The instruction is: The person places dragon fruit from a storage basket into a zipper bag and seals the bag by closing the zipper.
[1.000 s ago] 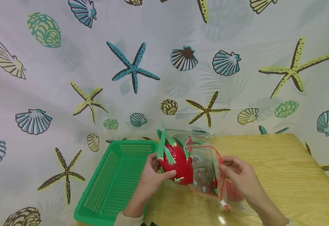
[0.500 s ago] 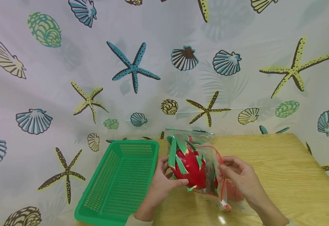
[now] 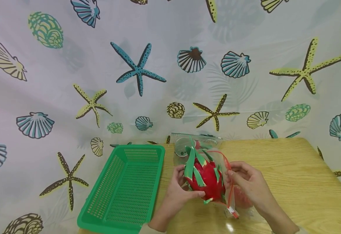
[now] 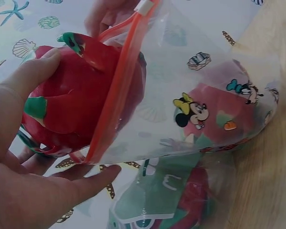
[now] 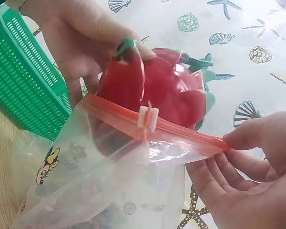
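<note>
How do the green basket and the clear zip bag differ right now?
The green basket is rigid, opaque perforated plastic; the zip bag is soft and see-through, with cartoon prints. The basket sits untouched, with nothing showing inside; the bag is pinched at its red zip edge by the right hand while the left hand holds a dragon fruit at its mouth. Both rest on the wooden table.

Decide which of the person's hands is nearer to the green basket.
Left. The left hand grips the dragon fruit just beside the green basket, near its right rim. The right hand pinches the zip bag on the fruit's far side.
</note>
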`<state>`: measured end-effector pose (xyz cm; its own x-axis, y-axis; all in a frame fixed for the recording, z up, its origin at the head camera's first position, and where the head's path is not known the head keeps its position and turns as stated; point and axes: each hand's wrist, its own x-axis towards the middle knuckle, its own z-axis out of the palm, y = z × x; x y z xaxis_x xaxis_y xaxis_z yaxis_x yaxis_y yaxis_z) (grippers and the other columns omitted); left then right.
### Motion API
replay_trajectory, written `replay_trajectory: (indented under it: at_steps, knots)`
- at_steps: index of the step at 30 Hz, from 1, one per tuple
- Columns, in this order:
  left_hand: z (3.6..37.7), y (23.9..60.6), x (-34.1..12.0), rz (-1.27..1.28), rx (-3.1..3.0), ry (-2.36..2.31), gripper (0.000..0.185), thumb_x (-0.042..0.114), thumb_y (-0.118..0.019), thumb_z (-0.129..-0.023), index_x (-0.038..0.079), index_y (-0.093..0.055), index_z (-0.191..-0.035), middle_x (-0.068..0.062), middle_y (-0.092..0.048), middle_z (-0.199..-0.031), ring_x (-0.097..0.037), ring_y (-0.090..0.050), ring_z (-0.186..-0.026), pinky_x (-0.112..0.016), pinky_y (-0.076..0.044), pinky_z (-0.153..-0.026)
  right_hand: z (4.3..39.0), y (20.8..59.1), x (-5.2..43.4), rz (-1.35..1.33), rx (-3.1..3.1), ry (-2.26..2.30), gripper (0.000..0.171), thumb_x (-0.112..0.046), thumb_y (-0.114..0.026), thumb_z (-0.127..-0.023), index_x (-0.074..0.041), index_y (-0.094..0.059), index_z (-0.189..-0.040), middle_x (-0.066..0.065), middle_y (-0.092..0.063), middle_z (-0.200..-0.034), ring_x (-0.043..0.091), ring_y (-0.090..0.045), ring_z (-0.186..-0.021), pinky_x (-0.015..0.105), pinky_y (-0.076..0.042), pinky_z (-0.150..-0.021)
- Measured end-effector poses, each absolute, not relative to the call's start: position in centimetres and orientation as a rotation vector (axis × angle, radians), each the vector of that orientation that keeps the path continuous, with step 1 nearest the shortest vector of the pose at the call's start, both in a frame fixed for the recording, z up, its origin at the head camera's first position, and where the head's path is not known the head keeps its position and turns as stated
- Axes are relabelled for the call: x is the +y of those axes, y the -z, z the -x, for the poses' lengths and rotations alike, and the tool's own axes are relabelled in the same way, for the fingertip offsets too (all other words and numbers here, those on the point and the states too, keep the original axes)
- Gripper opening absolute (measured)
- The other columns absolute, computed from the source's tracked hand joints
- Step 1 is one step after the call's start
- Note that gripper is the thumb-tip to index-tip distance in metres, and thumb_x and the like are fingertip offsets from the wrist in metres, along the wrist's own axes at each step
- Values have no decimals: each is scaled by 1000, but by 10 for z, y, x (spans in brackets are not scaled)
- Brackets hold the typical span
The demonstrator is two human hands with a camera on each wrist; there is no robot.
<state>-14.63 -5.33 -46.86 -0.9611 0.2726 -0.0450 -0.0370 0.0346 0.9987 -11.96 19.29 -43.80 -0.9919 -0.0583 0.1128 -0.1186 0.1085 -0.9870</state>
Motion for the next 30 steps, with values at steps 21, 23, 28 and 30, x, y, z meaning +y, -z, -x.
replay_trajectory:
  at_steps: [21,23,28,30]
  knots:
    - [139,483,-36,-254,2282,-1912,85,24,-89,-73,25,-42,-143,-3,-53,-139,-27,-55,-127,-41,-57,-93,119,437,185,-123,-2280,-2027,30,-16,-61,-99,6,-57,-118,2,-69,-86,16,-68,-77,27,-60,-74]
    - [137,483,-35,-278,2365,-1851,85,27,-89,-72,27,-42,-143,1,-51,-138,-24,-53,-127,-37,-58,-91,118,437,184,-143,-2251,-2050,30,-15,-60,-99,8,-57,-118,3,-68,-85,17,-68,-76,28,-60,-73]
    - [135,483,-36,-297,2395,-1866,87,29,-88,-74,27,-39,-145,-1,-45,-141,-25,-50,-129,-35,-57,-92,117,436,183,-147,-2192,-2087,29,-15,-60,-99,9,-56,-116,4,-69,-84,17,-68,-74,29,-60,-71]
    - [136,483,-39,-280,2301,-1962,81,24,-84,-79,25,-39,-146,-6,-43,-144,-26,-51,-130,-35,-55,-96,117,435,183,-118,-2182,-2099,29,-15,-61,-99,8,-57,-115,3,-69,-85,16,-68,-74,30,-61,-70]
